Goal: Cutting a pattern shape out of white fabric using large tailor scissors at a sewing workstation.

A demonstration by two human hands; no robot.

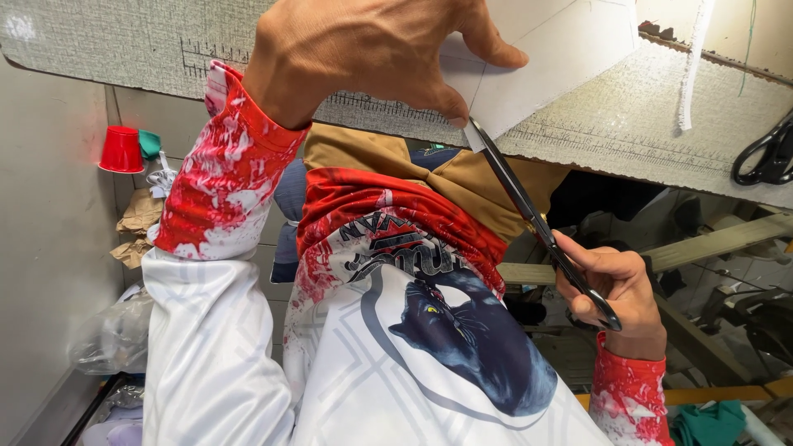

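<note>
A sheet of stiff white card point(545, 58), smooth and matte with straight edges, lies on a worktable point(628, 124) whose top is a speckled grey-green laminate with a printed ruler scale along its ragged near edge. The left hand point(372, 49) presses down on the card from above, palm arched, fingers spread and curled over the sheet's near edge, the thumb stretched to the right along the card, so the hand pins and grips the card where it overhangs the table edge. Long black scissors point(537, 223) run slanting from lower right up to the card, thin dark metal blades nearly together, their tips meeting the card's near edge just beside the left fingers. The right hand point(615, 285) sits low and to the right, below the table edge, closed around the black handles with fingers through the loops and wrist bent upward. Both sleeves are glossy printed fabric, white with red splattered cuffs; the shirt front shows a dark panther print, above tan trousers. Far right on the table rests a second pair of black-handled scissors point(764, 153), and a white strip point(694, 66) hangs down the tabletop. At left a red plastic cup point(121, 150) sits on a ledge beside crumpled brown paper point(140, 219).
</note>
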